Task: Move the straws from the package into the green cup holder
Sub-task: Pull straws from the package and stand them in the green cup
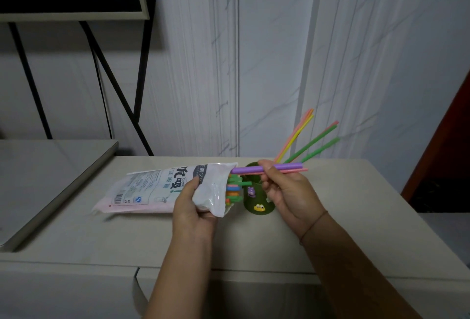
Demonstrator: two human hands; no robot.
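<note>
A white plastic straw package [157,186] lies on its side on the table, its open mouth facing right with several coloured straw ends [232,190] poking out. My left hand [195,206] grips the package near that mouth. My right hand [284,186] pinches a purple straw [284,166] and a pink straw [297,170], held level and half drawn out of the package. Right behind them stands the green cup holder [256,200] with small frog stickers. Several straws [312,140] lean out of it up to the right.
The pale table [330,229] ends at a front edge near me. A raised grey slab [45,178] lies at the left. A black metal stand [119,89] with a dark framed panel rises behind it. A marbled wall is at the back, a dark red door at the right.
</note>
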